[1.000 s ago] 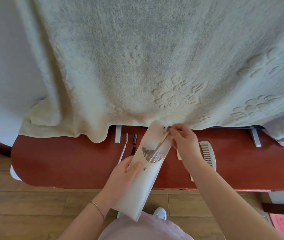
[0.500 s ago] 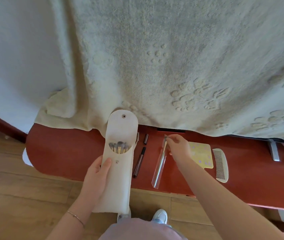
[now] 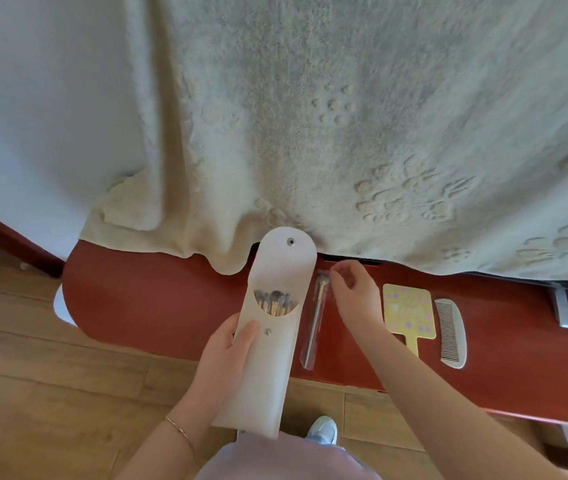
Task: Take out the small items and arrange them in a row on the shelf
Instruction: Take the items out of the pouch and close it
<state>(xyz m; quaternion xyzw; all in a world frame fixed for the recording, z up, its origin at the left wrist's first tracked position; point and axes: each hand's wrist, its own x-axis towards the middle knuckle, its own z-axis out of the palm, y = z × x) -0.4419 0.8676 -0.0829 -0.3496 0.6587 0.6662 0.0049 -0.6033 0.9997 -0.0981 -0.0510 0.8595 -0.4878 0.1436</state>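
We see the L hand [image 3: 221, 367] gripping a long, matte white pouch [image 3: 268, 344], thumb across its front just below the snap stud; rounded flap up, oval cut-out showing a cluster of brush heads [image 3: 274, 301] w/ pale handles inside. The pouch is held upright-ish over the front edge of a glossy red-brown shelf [image 3: 144, 299]. The R hand [image 3: 355, 296] hovers just R of the pouch, fingers loosely curled, holding nothing; whether fingertips touch the item below, we cannot tell. Directly beneath/left of that hand lies a slim brush in a clear sleeve [image 3: 315, 323], flat on the shelf, lengthwise front-to-back. R of the R hand: a yellow, square-headed hand mirror [image 3: 409, 311] w/ purple dots, then a pale, arched fine-tooth comb [image 3: 450, 332], side by side. A nubby cream blanket [image 3: 310, 116] w/ embossed flowers hangs beyond both hands.
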